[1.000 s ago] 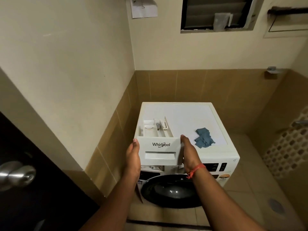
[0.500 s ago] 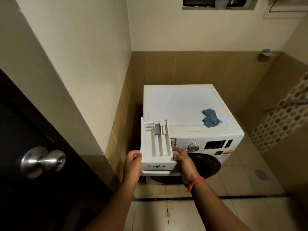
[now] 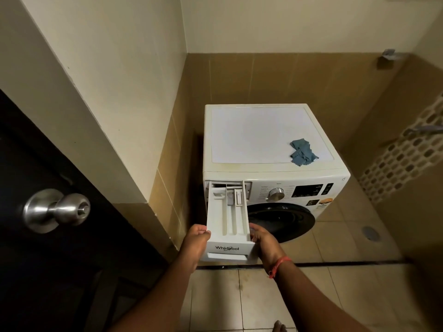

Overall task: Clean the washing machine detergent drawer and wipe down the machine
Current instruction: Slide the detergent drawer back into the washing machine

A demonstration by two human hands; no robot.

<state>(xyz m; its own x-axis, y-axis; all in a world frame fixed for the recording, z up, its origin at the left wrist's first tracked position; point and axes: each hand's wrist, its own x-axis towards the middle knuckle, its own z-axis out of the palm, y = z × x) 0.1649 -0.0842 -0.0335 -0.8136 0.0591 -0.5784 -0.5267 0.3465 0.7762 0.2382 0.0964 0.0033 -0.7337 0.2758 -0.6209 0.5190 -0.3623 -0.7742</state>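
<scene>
A white front-loading washing machine [image 3: 259,137] stands in the tiled corner. Its white detergent drawer [image 3: 227,219], marked Whirlpool on the front, is level with the slot at the machine's upper left, its far end at or just inside the opening. My left hand [image 3: 195,244] grips the drawer's left front corner, thumb on the rim. My right hand [image 3: 263,240] grips the right front corner, with a red thread round the wrist. A crumpled blue cloth [image 3: 302,152] lies on the machine's top near the right front edge.
A dark door with a metal knob [image 3: 56,209] stands open at the left. A cream wall corner [image 3: 134,164] juts out close to the drawer's left side. The dark round machine door [image 3: 282,222] is below the control panel. Tiled floor with a drain [image 3: 371,233] lies to the right.
The drawer came down from above the machine's top to slot height and now points into the opening. Both hands kept their hold on its front. The view has tilted downward.
</scene>
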